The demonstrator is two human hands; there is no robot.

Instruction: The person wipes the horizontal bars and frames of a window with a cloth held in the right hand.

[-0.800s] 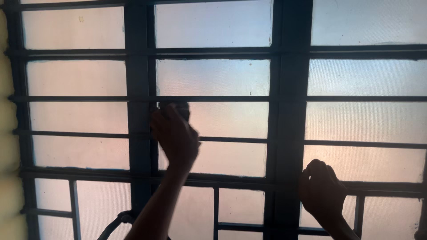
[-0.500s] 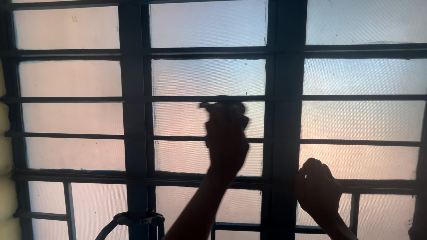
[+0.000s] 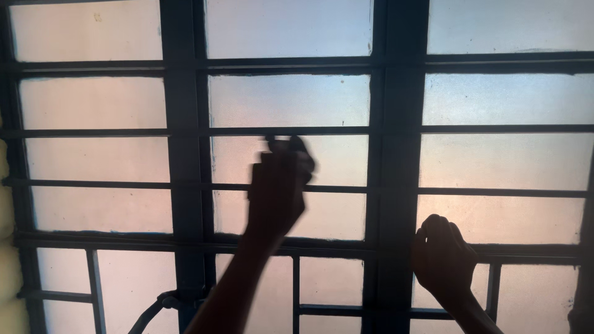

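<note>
Dark crumpled cloth bunched in left hand against frosted pane.

Window frame: dark uprights and crossbars, frosted panes backlit. Thin horizontal grille bars run across the glass. Metal latch fitting at bottom left.

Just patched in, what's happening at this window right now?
A person faces a frosted window behind dark metal bars, everything backlit. The left hand is raised against the middle pane, closed around something small and dark, too silhouetted to identify; it is motion-blurred. The right hand grips a lower horizontal bar beside the thick upright.
</note>
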